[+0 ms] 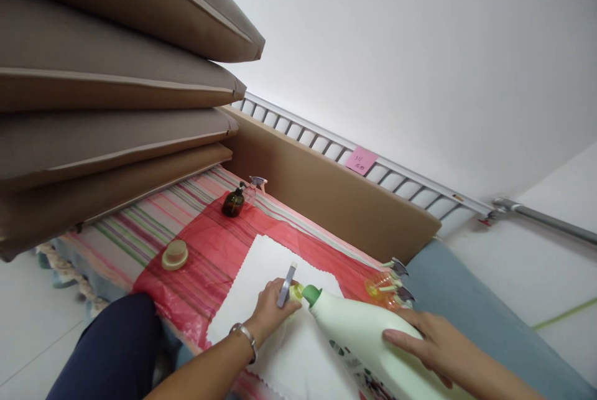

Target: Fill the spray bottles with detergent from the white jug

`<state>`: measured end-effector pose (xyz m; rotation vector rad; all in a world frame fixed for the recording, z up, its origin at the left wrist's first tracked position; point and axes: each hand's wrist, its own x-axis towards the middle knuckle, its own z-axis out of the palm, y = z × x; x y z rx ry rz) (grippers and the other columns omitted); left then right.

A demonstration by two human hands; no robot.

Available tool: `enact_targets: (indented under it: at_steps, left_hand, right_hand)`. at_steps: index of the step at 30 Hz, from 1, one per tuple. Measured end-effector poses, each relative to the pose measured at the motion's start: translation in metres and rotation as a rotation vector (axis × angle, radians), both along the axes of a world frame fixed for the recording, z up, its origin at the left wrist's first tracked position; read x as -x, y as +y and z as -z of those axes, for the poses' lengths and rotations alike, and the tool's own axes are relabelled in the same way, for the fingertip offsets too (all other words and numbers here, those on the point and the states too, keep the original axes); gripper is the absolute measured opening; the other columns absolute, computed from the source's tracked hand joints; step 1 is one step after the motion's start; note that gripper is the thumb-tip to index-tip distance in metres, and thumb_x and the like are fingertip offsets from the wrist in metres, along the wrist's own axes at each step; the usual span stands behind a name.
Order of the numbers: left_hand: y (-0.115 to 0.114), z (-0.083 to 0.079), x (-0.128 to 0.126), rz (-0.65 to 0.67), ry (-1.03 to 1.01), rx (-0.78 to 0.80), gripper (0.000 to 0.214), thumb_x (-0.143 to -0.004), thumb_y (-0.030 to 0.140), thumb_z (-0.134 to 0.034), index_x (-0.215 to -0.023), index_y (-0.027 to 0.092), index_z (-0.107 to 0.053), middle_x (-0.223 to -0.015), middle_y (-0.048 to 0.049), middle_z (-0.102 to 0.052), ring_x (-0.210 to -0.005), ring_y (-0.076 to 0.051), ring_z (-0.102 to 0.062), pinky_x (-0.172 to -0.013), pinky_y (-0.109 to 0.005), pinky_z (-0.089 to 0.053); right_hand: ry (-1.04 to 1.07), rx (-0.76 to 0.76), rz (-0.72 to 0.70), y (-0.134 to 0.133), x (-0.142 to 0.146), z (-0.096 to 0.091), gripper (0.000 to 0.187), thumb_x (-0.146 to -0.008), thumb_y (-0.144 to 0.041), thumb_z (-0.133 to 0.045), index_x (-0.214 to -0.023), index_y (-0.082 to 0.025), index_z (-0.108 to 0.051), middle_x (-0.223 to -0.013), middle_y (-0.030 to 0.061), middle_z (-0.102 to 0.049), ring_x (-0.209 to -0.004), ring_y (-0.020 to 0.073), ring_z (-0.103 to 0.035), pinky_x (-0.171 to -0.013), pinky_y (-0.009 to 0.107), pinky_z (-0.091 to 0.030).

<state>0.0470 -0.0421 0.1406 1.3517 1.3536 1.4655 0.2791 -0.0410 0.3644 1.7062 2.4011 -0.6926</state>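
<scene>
My right hand (420, 344) is wrapped around a large pale green detergent bottle (368, 331), which is tilted with its green top (311, 294) pointing left. That top meets or nearly touches a small yellow-green translucent piece (296, 292), gripped in my left hand (273, 303). A grey stick-like piece (287, 285) with a pale end also sticks up from my left fingers; I cannot tell its kind. Beneath both hands lies a white scallop-edged sheet (265, 263). Faint clear outlines under my left hand could be a see-through container, partly hidden.
A dark pump bottle (232, 203) and a clear spray bottle (250, 191) stand at the back. On the red plastic sheet (205, 269) sits a round beige lid-like object (175, 254). Yellow spray bottles (377, 285) are at the right. Stacked brown cushions (116, 89) overhang the left.
</scene>
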Motion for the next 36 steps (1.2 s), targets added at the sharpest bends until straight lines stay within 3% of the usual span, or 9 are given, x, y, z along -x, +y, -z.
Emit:
enact_targets:
  at_steps: [24, 36]
  left_hand:
    - [-0.0018, 0.0002, -0.0017, -0.004, -0.005, -0.023, 0.037, -0.069, 0.036, -0.067, -0.103, 0.024, -0.065, -0.101, -0.0034, -0.066, -0.097, -0.024, -0.058, -0.086, -0.032, -0.042]
    - [-0.0016, 0.0029, -0.0024, -0.006, -0.010, -0.046, 0.035, -0.070, 0.036, -0.067, -0.103, 0.024, -0.064, -0.101, -0.0040, -0.065, -0.097, -0.024, -0.057, -0.086, -0.032, -0.043]
  right_hand:
    - [0.013, -0.015, -0.025, -0.0010, 0.0026, -0.0044, 0.039, -0.078, -0.054, -0.051, -0.077, -0.016, -0.058, -0.068, 0.0039, -0.059, -0.045, 0.0119, -0.052, -0.029, 0.017, -0.033]
    - [0.005, 0.000, -0.024, 0.0012, 0.0018, -0.0056, 0.040, -0.079, -0.054, -0.052, -0.079, -0.015, -0.061, -0.060, 0.0009, -0.055, -0.041, 0.0099, -0.048, -0.030, 0.016, -0.032]
